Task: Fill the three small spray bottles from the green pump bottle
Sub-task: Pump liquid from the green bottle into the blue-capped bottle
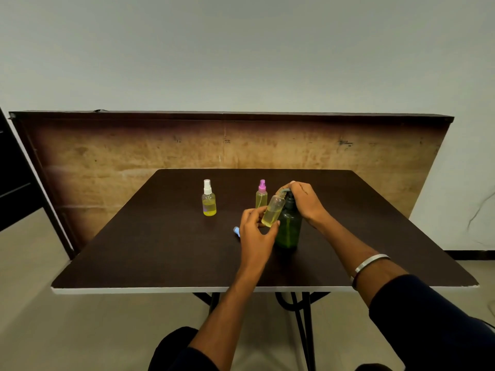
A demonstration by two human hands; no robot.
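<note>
The green pump bottle [288,228] stands on the dark table [166,253], right of centre. My right hand [304,200] curls over its pump head. My left hand [254,234] holds an uncapped small bottle [273,211] tilted, its mouth up at the pump spout; yellow liquid fills its lower part. A blue spray cap [236,231] lies on the table just left of my left hand, partly hidden. Farther back stand a white-capped spray bottle [208,198] and a pink-capped spray bottle [261,194], both holding yellow liquid.
A wooden board [187,145] leans against the wall behind the table. The table's white front edge [134,290] runs close to my body. A dark door frame [16,178] shows at the far left. Metal table legs [302,317] are below.
</note>
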